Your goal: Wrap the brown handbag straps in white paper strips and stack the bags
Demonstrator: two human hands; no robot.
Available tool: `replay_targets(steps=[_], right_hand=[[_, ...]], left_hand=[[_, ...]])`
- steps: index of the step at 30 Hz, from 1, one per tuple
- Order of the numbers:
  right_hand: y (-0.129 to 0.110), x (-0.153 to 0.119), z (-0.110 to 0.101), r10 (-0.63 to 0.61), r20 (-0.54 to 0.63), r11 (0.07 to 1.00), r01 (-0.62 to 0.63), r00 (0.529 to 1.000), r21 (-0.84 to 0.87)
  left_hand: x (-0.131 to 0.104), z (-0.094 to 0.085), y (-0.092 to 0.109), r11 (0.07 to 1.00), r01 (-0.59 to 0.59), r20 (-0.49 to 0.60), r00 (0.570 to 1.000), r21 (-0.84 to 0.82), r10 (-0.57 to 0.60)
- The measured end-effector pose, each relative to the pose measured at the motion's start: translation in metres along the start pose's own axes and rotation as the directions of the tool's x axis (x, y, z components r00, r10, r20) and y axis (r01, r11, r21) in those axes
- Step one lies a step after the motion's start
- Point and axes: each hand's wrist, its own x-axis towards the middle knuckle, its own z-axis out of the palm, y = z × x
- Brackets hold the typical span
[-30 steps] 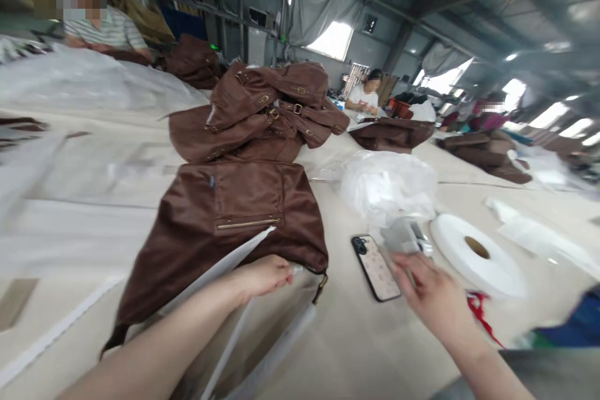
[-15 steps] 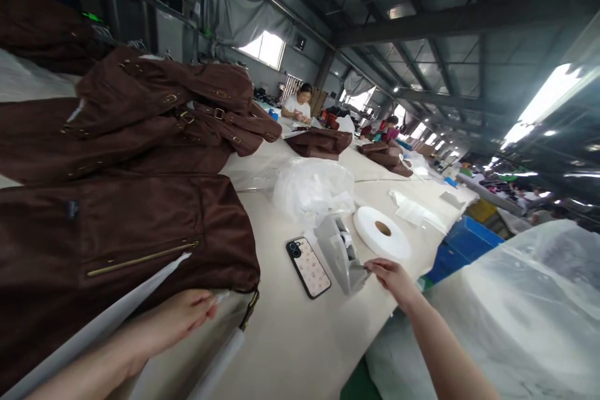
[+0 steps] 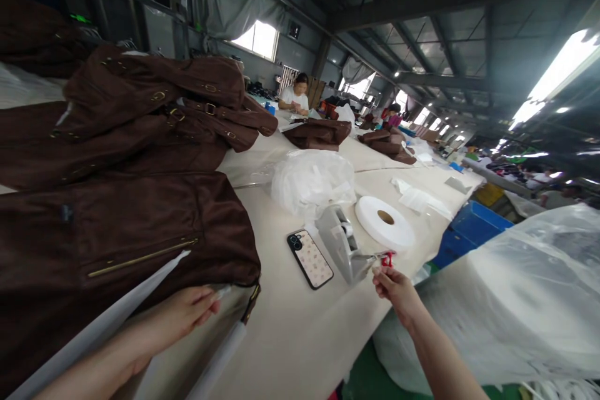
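Observation:
Brown jacket (image 3: pixel 140 225) lies flat on the left, with a gold zip and strips of white paper along its front edge. Over its lower part my left hand (image 3: pixel 199 306) is closed, pinching a small clear piece of tape (image 3: pixel 224 291) between thumb and finger. My right hand (image 3: pixel 392 286) is closed too, its fingertips just off the front end of the grey tape dispenser (image 3: pixel 338 240). What looks like a clear strip of tape (image 3: pixel 366 267) runs from the dispenser to those fingertips. Small red-handled scissors (image 3: pixel 387 259) lie right behind them.
A phone (image 3: pixel 310 259) lies left of the dispenser, a white roll (image 3: pixel 385 222) to its right. Behind is a clear plastic bag (image 3: pixel 313 182). More brown jackets (image 3: pixel 154 106) are heaped at back left. A large plastic-wrapped bundle (image 3: pixel 506 300) stands right of the table. A co-worker (image 3: pixel 295 97) sits across.
My right hand has drawn back from the dispenser's front end, slightly right and toward me, uncovering the red-handled scissors. My left hand stays nearly in place with its piece of tape.

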Motion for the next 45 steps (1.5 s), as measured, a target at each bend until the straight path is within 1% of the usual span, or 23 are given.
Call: replay_targets(steps=[2,3,5,6,7,8,9,10,11,13,15,17,19,21,23,28,33,37,39,41,43,45], right_hand=[[0.01,0.001,-0.002,0.02,-0.022,0.999,-0.021,1.0,-0.046],[0.013,0.0,-0.003,0.028,-0.031,0.997,-0.031,0.999,-0.075],[0.013,-0.004,0.004,0.019,-0.039,0.993,-0.024,0.999,-0.113],[0.008,-0.009,0.013,-0.007,-0.034,0.994,0.004,0.999,-0.107],[-0.001,-0.015,0.026,-0.044,-0.01,0.996,0.043,0.999,-0.078],[-0.013,-0.024,0.044,-0.089,0.04,0.996,0.09,0.995,-0.023],[-0.027,-0.035,0.065,-0.131,0.1,0.991,0.127,0.986,0.048],[-0.043,-0.048,0.09,-0.169,0.184,0.982,0.148,0.968,0.121],[-0.059,-0.062,0.115,-0.194,0.272,0.972,0.146,0.943,0.185],[-0.086,-0.087,0.166,-0.215,0.431,0.957,0.102,0.876,0.27],[-0.102,-0.104,0.207,-0.21,0.542,0.957,0.059,0.814,0.283],[-0.106,-0.11,0.234,-0.184,0.592,0.968,0.04,0.784,0.247],[-0.103,-0.108,0.248,-0.139,0.605,0.981,0.028,0.784,0.19],[-0.099,-0.104,0.253,-0.094,0.606,0.991,0.015,0.79,0.135],[-0.098,-0.101,0.253,-0.058,0.603,0.996,0.008,0.796,0.086],[-0.104,-0.101,0.251,0.007,0.605,0.999,-0.027,0.796,0.023],[-0.108,-0.1,0.25,0.043,0.616,0.999,-0.049,0.786,-0.007],[-0.109,-0.1,0.249,0.032,0.621,0.999,-0.013,0.783,-0.035],[-0.109,-0.101,0.248,0.022,0.623,0.999,0.004,0.782,-0.041],[-0.107,-0.102,0.244,0.014,0.629,0.999,0.017,0.777,-0.042],[-0.105,-0.102,0.238,0.007,0.65,0.998,0.031,0.76,-0.047],[-0.102,-0.102,0.23,0.016,0.678,0.998,0.031,0.735,-0.058]], left_hand=[[-0.012,-0.001,0.013,1.0,0.008,0.08,0.997,0.02,-0.009],[-0.018,-0.001,0.019,0.999,-0.003,0.094,0.996,0.042,-0.001],[-0.026,0.002,0.029,0.99,-0.073,0.084,0.994,0.119,0.064],[-0.027,0.004,0.033,0.979,-0.118,0.066,0.992,0.169,0.108],[-0.028,0.007,0.035,0.963,-0.151,0.051,0.988,0.222,0.143],[-0.028,0.009,0.036,0.95,-0.162,0.028,0.987,0.268,0.161],[-0.028,0.011,0.036,0.938,-0.165,0.007,0.985,0.304,0.171],[-0.029,0.013,0.035,0.926,-0.162,-0.014,0.984,0.341,0.178],[-0.029,0.015,0.034,0.914,-0.156,-0.035,0.983,0.375,0.182],[-0.031,0.017,0.033,0.891,-0.147,-0.064,0.979,0.43,0.193],[-0.033,0.018,0.034,0.865,-0.147,-0.068,0.977,0.48,0.203],[-0.034,0.018,0.035,0.854,-0.149,-0.06,0.977,0.498,0.205],[-0.034,0.016,0.037,0.848,-0.15,-0.052,0.977,0.508,0.205],[-0.033,0.015,0.037,0.852,-0.143,-0.055,0.979,0.503,0.197],[-0.032,0.014,0.037,0.858,-0.132,-0.062,0.981,0.497,0.186],[-0.031,0.012,0.038,0.877,-0.14,-0.049,0.982,0.459,0.182],[-0.032,0.011,0.037,0.896,-0.149,-0.063,0.979,0.418,0.192],[-0.032,0.011,0.037,0.915,-0.153,-0.073,0.978,0.373,0.194],[-0.031,0.01,0.038,0.971,-0.117,-0.081,0.987,0.209,0.136],[-0.03,0.009,0.04,0.999,-0.037,-0.048,0.998,-0.024,0.036],[-0.029,0.008,0.041,0.979,0.057,0.043,0.998,-0.195,-0.049],[-0.028,0.009,0.042,0.949,0.144,0.179,0.979,-0.281,-0.096]])
